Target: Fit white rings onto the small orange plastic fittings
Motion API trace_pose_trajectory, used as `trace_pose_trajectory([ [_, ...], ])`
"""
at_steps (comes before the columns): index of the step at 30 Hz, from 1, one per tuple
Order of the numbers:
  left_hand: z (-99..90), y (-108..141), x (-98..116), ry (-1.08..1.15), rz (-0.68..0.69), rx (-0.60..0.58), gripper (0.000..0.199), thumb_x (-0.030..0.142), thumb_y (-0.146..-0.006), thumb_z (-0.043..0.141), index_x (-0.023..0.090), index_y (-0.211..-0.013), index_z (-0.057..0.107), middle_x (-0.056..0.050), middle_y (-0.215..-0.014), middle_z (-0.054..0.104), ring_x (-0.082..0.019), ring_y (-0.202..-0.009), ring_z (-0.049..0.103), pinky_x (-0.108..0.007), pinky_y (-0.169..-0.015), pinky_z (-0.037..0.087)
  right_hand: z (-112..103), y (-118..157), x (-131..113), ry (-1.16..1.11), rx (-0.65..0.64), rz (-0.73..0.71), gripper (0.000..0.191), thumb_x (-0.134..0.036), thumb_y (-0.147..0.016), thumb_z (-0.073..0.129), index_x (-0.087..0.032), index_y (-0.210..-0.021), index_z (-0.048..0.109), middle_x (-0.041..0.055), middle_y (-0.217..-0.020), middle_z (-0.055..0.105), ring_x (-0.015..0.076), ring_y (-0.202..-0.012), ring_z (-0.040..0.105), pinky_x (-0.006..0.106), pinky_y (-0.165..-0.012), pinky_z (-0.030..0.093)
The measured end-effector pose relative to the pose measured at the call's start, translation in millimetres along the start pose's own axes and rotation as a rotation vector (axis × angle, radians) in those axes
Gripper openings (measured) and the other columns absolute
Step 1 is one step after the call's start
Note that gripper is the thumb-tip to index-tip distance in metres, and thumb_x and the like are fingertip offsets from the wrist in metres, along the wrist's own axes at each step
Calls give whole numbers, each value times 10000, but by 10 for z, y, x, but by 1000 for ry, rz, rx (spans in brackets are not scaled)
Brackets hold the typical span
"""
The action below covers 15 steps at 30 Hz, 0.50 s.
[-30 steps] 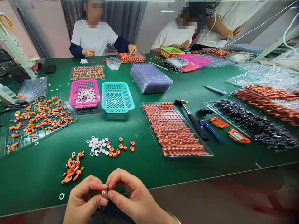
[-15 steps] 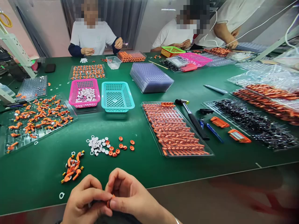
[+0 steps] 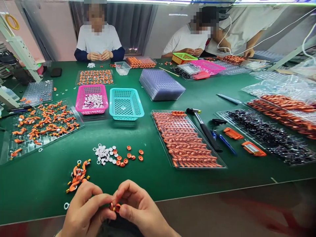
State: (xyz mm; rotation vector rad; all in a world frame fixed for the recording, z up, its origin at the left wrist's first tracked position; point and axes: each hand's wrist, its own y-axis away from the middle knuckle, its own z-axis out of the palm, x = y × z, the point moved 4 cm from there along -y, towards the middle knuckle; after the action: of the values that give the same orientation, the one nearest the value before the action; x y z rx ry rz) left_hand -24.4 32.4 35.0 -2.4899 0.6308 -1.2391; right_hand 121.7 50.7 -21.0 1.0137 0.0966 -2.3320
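At the table's front edge, my left hand (image 3: 90,207) and my right hand (image 3: 139,205) meet, fingers pinched round a small orange part (image 3: 117,208) with a yellow bit showing. Both hands touch it, and their fingertips hide some of it. Just beyond my left hand lies a pile of curved orange pieces with yellow ends (image 3: 77,176). Farther up are white discs (image 3: 105,154) and, to their right, small orange round caps (image 3: 128,155). A loose white ring (image 3: 66,206) lies left of my left hand.
Pink basket (image 3: 92,99) with white discs, turquoise basket (image 3: 126,103), stacked clear trays (image 3: 161,84), tray of orange parts (image 3: 187,140), hammer (image 3: 204,128), tray of black parts (image 3: 266,135). Orange pieces on a left tray (image 3: 41,121). People sit and stand across the table.
My fingers have shifted round the orange part, and more of it shows. The person opposite has brought both hands together. The view has moved slightly.
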Motion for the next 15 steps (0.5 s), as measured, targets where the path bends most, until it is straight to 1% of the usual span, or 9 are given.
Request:
trace_pose_trajectory([
  [2, 4, -3, 11, -74, 70, -3, 124, 244, -932, 624, 203, -1032, 683, -27, -772, 606, -169, -693, 563, -259, -654, 465, -31, 5, 11, -4, 19, 8, 387, -360, -670, 894, -175, -839, 599, 12, -796, 689, 120, -698, 624, 247, -692, 462],
  [5, 41, 17, 16, -108, 147, -11, 149, 235, -931, 622, 199, -1065, 674, -31, -769, 618, -176, -700, 540, -278, -673, 444, -63, -3, 62, -40, 31, 22, 384, -305, -641, 916, -168, -820, 606, 5, -785, 698, 100, -656, 618, 221, -650, 459],
  [8, 67, 47, -3, -97, 133, 20, 165, 254, -916, 647, 211, -1073, 675, -29, -770, 618, -182, -712, 529, -293, -696, 437, -74, -5, 103, -61, 29, 22, 369, -298, -647, 913, -170, -811, 607, 2, -769, 705, 93, -639, 623, 205, -632, 468],
  [11, 82, 63, -5, -64, 116, 15, 181, 275, -931, 626, 228, -1096, 683, -25, -764, 612, -179, -703, 531, -289, -686, 436, -87, 13, 112, -53, 56, 8, 341, -314, -680, 891, -178, -824, 614, 2, -747, 710, 104, -638, 642, 209, -627, 487],
  [13, 76, 51, -1, -44, 94, 3, 178, 321, -934, 620, 244, -1077, 694, -18, -749, 604, -171, -677, 540, -281, -658, 434, -85, 31, 104, -66, 54, -11, 307, -301, -709, 875, -179, -838, 625, 8, -775, 722, 102, -655, 656, 206, -641, 496],
  [15, 54, 18, 6, -34, 70, 5, 175, 371, -924, 627, 249, -1023, 704, -8, -728, 590, -162, -644, 547, -275, -628, 433, -64, 43, 96, -96, 11, -40, 286, -270, -715, 875, -179, -862, 646, 15, -835, 740, 98, -705, 672, 203, -684, 503],
])
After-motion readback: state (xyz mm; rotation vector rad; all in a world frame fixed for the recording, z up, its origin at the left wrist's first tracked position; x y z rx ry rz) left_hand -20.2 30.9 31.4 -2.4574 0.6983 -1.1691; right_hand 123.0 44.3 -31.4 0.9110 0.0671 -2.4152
